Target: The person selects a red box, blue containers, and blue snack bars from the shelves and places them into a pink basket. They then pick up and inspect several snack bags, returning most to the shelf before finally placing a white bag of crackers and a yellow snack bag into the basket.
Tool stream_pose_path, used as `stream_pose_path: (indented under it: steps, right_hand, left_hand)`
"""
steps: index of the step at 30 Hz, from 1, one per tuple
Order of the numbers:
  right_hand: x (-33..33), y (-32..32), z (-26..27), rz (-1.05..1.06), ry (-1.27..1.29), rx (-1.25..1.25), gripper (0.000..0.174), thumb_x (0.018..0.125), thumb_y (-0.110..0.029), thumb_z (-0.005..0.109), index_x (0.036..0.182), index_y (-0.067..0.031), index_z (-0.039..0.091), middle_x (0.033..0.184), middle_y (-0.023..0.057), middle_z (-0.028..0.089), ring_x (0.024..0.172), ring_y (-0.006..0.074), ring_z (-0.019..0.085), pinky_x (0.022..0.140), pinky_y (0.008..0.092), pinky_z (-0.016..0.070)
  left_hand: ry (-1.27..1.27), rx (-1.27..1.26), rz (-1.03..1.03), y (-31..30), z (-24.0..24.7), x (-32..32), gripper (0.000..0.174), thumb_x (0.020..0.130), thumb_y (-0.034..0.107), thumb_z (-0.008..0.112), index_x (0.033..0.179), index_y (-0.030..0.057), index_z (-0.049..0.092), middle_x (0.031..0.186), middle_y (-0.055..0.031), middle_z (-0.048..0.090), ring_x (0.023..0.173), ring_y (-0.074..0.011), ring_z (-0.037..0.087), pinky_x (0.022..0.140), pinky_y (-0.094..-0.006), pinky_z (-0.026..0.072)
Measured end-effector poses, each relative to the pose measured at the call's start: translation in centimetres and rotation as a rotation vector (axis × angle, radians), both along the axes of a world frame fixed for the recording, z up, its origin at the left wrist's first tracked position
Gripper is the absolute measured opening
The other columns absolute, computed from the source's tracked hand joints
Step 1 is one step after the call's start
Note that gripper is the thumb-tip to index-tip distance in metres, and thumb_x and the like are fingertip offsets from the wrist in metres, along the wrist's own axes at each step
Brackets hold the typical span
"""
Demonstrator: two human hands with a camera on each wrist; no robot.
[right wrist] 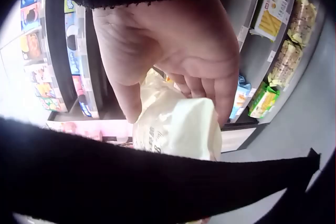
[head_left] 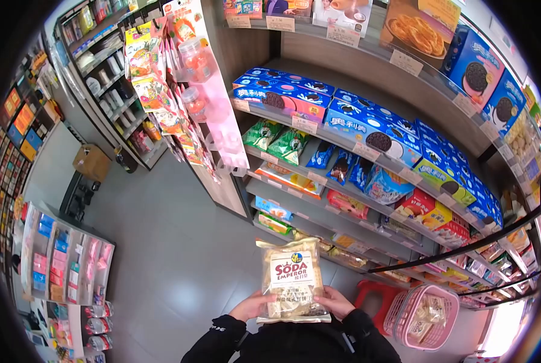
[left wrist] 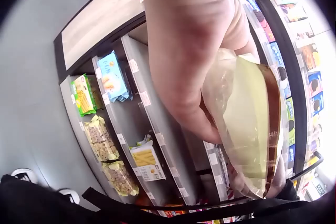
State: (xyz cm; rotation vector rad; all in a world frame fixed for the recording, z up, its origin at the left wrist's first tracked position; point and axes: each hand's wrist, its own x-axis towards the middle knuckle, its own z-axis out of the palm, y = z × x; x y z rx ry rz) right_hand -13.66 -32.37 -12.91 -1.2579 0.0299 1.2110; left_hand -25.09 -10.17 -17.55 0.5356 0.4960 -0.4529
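Note:
A clear and cream bag of soda crackers [head_left: 292, 279] with a "SODA EMPEROR" label is held upright in front of the person's body, its front facing up to the head camera. The left hand [head_left: 250, 307] grips its lower left side, and the right hand [head_left: 337, 302] grips the lower right side, thumbs at the front. In the left wrist view, the fingers of the left hand [left wrist: 194, 61] curl behind the bag [left wrist: 241, 113]. From the right wrist, the right hand [right wrist: 173, 50] wraps the bag's edge [right wrist: 181, 124] between thumb and fingers.
A shelf unit [head_left: 343, 127] with blue cookie boxes [head_left: 367, 130] and snack packs stands ahead and right. A pink basket [head_left: 449, 308] holding packs sits by a red stool [head_left: 373, 296] at the right. Candy packs [head_left: 149, 78] hang at the shelf end; a low display [head_left: 71, 260] stands left.

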Motion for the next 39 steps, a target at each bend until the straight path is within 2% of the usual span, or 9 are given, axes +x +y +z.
stream_pose_path:
  steps: [9,14,17,23,25,31,33,37,39]
  right_hand:
    - [7.8,-2.5,-3.3,0.088,-0.025,-0.069,0.035,0.075,-0.022,0.059,0.098,0.0034,0.049,0.087,0.0051,0.056,0.074,0.0092,0.053,0.067,0.0224,0.0436]
    - [12.0,-3.0,-3.6,0.019,0.144,-0.080,0.037,0.076,-0.024,0.059,0.097,0.0050,0.048,0.085,0.0070,0.056,0.073,0.0121,0.055,0.065,0.0241,0.0451]
    - [13.3,-3.2,-6.3,0.025,0.156,-0.151,0.039,0.076,-0.024,0.059,0.098,0.0057,0.047,0.086,0.0081,0.056,0.073,0.0131,0.056,0.065,0.0242,0.0451]
    - [15.2,-1.0,-7.2,0.003,0.270,-0.112,0.043,0.076,-0.024,0.058,0.106,0.0032,0.044,0.096,0.0085,0.054,0.084,0.0144,0.054,0.073,0.0269,0.0442]
    - [15.8,0.4,-7.0,-0.052,0.281,-0.049,0.034,0.078,-0.023,0.056,0.101,-0.0008,0.047,0.088,0.0044,0.055,0.077,0.0122,0.054,0.066,0.0251,0.0450]
    - [16.5,3.9,-10.0,-0.001,0.262,-0.244,0.042,0.078,-0.030,0.054,0.105,0.0003,0.045,0.092,0.0075,0.054,0.083,0.0157,0.054,0.071,0.0295,0.0457]
    - [16.2,5.0,-11.1,-0.032,0.345,-0.160,0.042,0.076,-0.028,0.058,0.104,0.0006,0.045,0.094,0.0077,0.053,0.089,0.0160,0.052,0.073,0.0281,0.0438]
    - [15.5,8.3,-11.5,-0.123,0.382,-0.061,0.034,0.078,-0.022,0.056,0.103,-0.0006,0.047,0.094,0.0073,0.054,0.087,0.0159,0.053,0.072,0.0289,0.0452]
    - [15.3,10.0,-12.2,-0.259,0.378,-0.018,0.030,0.079,-0.019,0.054,0.103,-0.0024,0.047,0.093,0.0061,0.055,0.085,0.0156,0.054,0.071,0.0290,0.0463]
  left_hand:
    - [0.093,0.072,-0.179,-2.3,1.2,7.0,0.050,0.080,0.027,0.051,0.120,0.0034,0.031,0.113,-0.0079,0.045,0.100,-0.0164,0.048,0.082,-0.0307,0.0417]
    - [0.155,0.103,-0.178,-3.2,1.4,11.4,0.052,0.080,0.031,0.050,0.120,0.0029,0.032,0.115,-0.0082,0.044,0.100,-0.0155,0.047,0.084,-0.0290,0.0401]
    - [0.124,0.088,-0.133,-3.3,1.7,13.1,0.053,0.080,0.031,0.050,0.120,0.0023,0.032,0.114,-0.0086,0.044,0.100,-0.0153,0.047,0.084,-0.0282,0.0396]
    - [0.203,0.209,-0.125,-1.6,0.4,14.6,0.055,0.079,0.034,0.051,0.120,0.0030,0.033,0.114,-0.0050,0.044,0.103,-0.0144,0.044,0.085,-0.0294,0.0387]
    - [0.144,0.167,-0.127,-0.5,0.5,15.3,0.056,0.078,0.034,0.053,0.121,0.0040,0.032,0.114,-0.0052,0.044,0.103,-0.0154,0.044,0.085,-0.0305,0.0387]
    - [0.086,0.029,-0.127,4.7,-2.8,16.7,0.048,0.081,0.023,0.051,0.121,0.0038,0.031,0.114,-0.0065,0.044,0.102,-0.0157,0.046,0.084,-0.0294,0.0399]
    - [0.096,0.003,-0.143,6.7,-3.0,17.2,0.046,0.081,0.021,0.050,0.120,0.0035,0.032,0.115,-0.0066,0.044,0.101,-0.0152,0.046,0.084,-0.0290,0.0401]
    - [0.033,0.059,-0.227,11.4,-3.0,20.0,0.047,0.081,0.022,0.051,0.119,0.0028,0.033,0.112,-0.0063,0.046,0.102,-0.0149,0.046,0.082,-0.0270,0.0409]
    - [-0.033,0.080,-0.262,13.3,-3.6,21.5,0.046,0.081,0.023,0.051,0.118,0.0010,0.035,0.112,-0.0075,0.047,0.101,-0.0155,0.047,0.081,-0.0270,0.0416]
